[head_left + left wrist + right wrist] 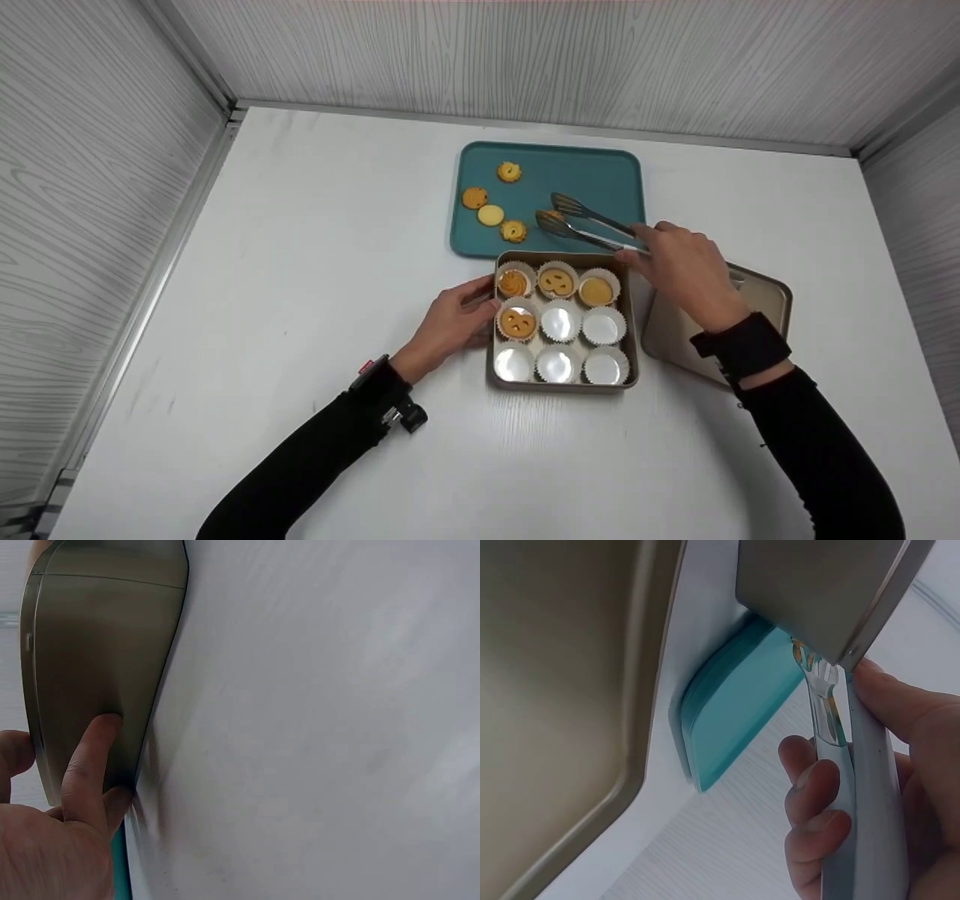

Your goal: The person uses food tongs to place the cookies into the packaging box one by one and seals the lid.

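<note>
Tongs (574, 208) over tray (607, 172), tin (564, 388) braced

Right hand (686, 266) grasps tongs; blades flank a cookie (556, 215) — mostly hidden, contact unclear. Left hand (448, 316) has fingers pressed on tin's side, not curled round. Tin's far edge meets tray's near edge in view, can't tell if touching. Lid (676, 339) just right — tight. Table (315, 247) stretches wide leftward. Right arm (821, 450) covers part of lid, cut off by frame.

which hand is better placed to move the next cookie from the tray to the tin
Probably the right hand: it holds the tongs, tips around a cookie at the teal tray. The left hand touches the tin, holding no tool.
</note>
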`<state>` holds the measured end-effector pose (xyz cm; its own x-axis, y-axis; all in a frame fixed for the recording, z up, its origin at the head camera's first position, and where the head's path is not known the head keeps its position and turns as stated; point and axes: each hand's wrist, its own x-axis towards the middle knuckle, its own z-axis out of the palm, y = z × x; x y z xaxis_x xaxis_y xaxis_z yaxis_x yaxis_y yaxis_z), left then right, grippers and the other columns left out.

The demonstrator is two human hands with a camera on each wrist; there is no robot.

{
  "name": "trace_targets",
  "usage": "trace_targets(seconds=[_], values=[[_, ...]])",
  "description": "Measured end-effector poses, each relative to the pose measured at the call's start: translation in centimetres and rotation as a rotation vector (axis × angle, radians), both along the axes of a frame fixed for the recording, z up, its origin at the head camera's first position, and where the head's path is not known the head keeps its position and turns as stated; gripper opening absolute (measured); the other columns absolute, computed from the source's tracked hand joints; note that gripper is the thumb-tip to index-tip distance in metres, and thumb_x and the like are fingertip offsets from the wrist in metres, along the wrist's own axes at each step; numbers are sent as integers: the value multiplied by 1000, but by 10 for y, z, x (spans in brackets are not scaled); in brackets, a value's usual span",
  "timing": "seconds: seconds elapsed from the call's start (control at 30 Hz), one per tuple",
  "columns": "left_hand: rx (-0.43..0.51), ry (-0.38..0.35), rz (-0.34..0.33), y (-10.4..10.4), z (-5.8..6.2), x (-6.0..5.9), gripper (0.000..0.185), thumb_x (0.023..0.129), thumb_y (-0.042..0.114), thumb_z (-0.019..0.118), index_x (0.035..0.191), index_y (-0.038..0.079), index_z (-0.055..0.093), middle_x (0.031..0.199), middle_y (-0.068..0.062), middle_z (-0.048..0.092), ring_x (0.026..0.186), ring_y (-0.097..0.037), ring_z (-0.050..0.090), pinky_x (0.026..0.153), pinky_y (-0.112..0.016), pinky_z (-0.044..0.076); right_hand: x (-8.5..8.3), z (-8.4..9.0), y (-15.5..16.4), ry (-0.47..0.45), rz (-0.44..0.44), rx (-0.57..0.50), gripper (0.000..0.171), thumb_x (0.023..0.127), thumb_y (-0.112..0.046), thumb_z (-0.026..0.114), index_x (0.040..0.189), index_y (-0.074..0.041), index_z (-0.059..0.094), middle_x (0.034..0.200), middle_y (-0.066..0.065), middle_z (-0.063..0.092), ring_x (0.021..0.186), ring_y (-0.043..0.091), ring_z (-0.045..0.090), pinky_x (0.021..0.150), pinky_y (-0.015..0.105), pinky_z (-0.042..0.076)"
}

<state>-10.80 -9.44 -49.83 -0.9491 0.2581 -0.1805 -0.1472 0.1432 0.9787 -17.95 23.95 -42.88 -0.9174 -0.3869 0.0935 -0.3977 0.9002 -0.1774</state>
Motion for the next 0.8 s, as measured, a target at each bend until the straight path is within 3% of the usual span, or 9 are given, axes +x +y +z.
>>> trace_targets(seconds=[0.37,0.57,0.8], values=[[14,1,-2,0,2,0,57,103,18,64,154,-1,46,154,-19,50,138,-29,54,113,-35,45,5,0,7,16,-7,1,43,100,-40,70,117,0,70,76,12,60,56,26,50,47,41,44],[6,4,-18,-1,1,0,59,103,21,64,155,-1,44,155,-16,50,138,-26,54,113,-33,45,6,1,10,56,5,6,41,98,-39,72,107,0,70,73,12,58,54,26,50,46,43,46],[-10,6,-9,0,1,1,59,103,20,63,155,-1,44,155,-17,49,138,-28,53,114,-35,44,2,5,24,31,-26,9,40,97,-33,75,124,-4,69,84,18,64,61,32,55,51,51,49]])
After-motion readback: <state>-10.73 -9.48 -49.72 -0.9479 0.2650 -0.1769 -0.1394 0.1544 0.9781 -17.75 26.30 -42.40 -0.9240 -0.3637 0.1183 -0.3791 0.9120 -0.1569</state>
